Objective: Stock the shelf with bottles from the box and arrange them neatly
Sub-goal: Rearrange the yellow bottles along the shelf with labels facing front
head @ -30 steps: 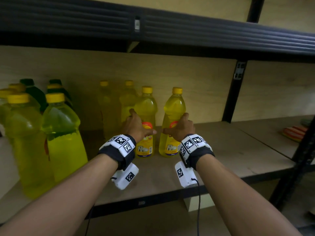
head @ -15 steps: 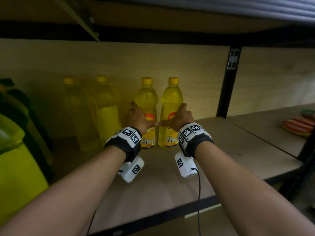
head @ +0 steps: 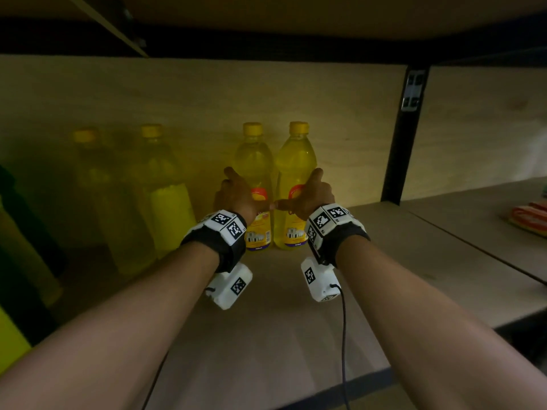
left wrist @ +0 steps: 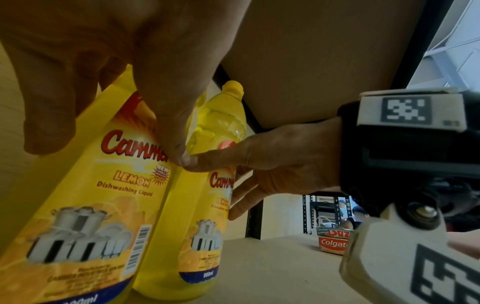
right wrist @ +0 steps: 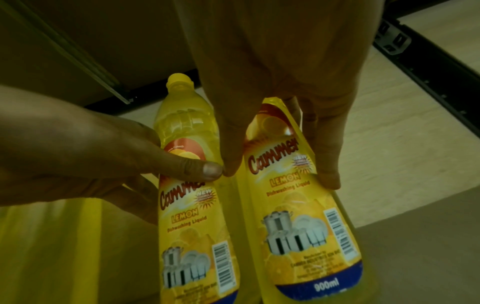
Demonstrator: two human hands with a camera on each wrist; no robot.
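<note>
We see a wooden shelf [head: 296, 335] with a plywood back wall [head: 192, 93] and a black upright post [head: 398, 155] on the right. On the board stand two yellow bottles of lemon dishwashing liquid, upright and side by side, near the back wall. The left bottle [head: 257, 161] and the right bottle [head: 296, 164] nearly touch each other, and both labels face us.

Our left hand [head: 236, 195] holds the left bottle around its middle, the fingers at its left side and the thumb across the label. Our right hand [head: 310, 193] holds the right bottle in the same way, mirrored. The two thumb tips meet between the bottles.

More yellow bottles [head: 159, 184] stand in the dim left part of the shelf. On the next board to the right lie toothpaste boxes [left wrist: 333, 240].
</note>
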